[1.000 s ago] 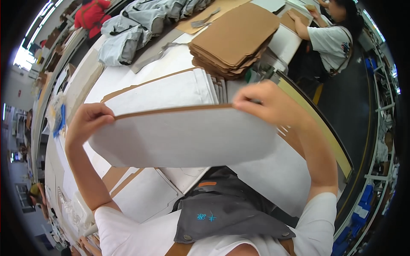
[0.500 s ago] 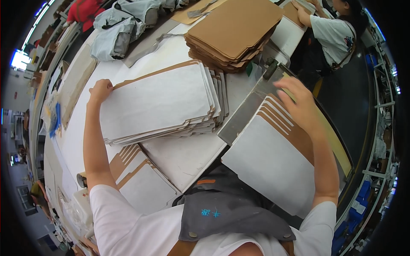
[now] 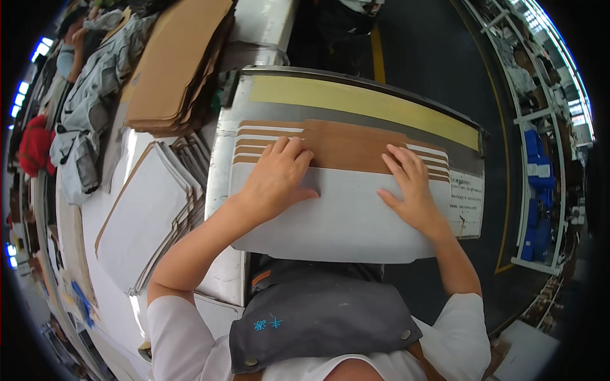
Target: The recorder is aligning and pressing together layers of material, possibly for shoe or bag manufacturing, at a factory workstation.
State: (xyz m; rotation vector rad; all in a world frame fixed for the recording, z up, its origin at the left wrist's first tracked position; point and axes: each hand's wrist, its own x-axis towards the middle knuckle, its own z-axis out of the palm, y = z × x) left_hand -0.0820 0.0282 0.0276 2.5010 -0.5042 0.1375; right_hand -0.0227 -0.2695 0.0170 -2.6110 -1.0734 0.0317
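Overlapping flat panels with white faces and brown upper strips (image 3: 343,213) lie at centre on a grey metal surface (image 3: 219,181), their lower edges toward six o'clock. The left hand (image 3: 273,181) rests on them at ten o'clock, the right hand (image 3: 410,187) at two, fingers of both loosely spread. At twelve, grey room parts their stepped edges from a flat yellow band (image 3: 356,105); a white-faced, brown-edged stack (image 3: 143,216) lies apart at nine

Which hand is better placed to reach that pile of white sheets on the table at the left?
The left hand, I'd judge. It is over the left part of the fanned sheets, nearer the white pile; the right hand is farther across, toward their right end.
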